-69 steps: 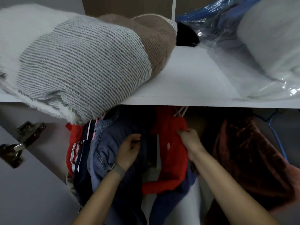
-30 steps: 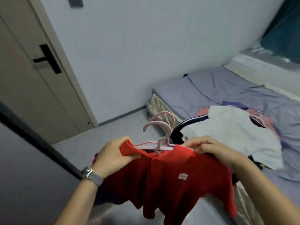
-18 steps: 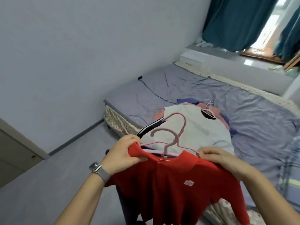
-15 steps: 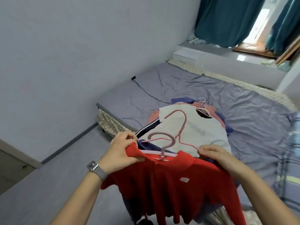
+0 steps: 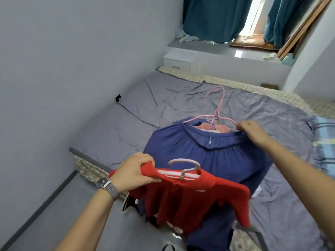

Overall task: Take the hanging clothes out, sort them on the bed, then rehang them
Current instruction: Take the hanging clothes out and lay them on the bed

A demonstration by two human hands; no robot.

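My left hand [image 5: 134, 171] grips the shoulder of a red shirt [image 5: 190, 198] that hangs on a pale pink hanger [image 5: 184, 171] over the bed's near edge. My right hand [image 5: 253, 133] pinches the waistband of a dark blue garment [image 5: 208, 154] on a pink wire hanger [image 5: 216, 107], held out over the clothes pile on the bed [image 5: 163, 105]. A pink piece of clothing [image 5: 213, 126] peeks out behind the blue waistband. The rest of the pile is hidden under the blue garment.
The grey-purple sheet is creased and bare to the left and behind the pile. A plaid blanket [image 5: 324, 140] lies at the right edge. The grey wall runs along the left, with a white drawer unit [image 5: 179, 58] and teal curtains [image 5: 213, 17] beyond the bed.
I turned from the wardrobe to the bed with the clothes. My right hand has left the red shirt and carried the blue garment out over the pile, covering the white shirt.
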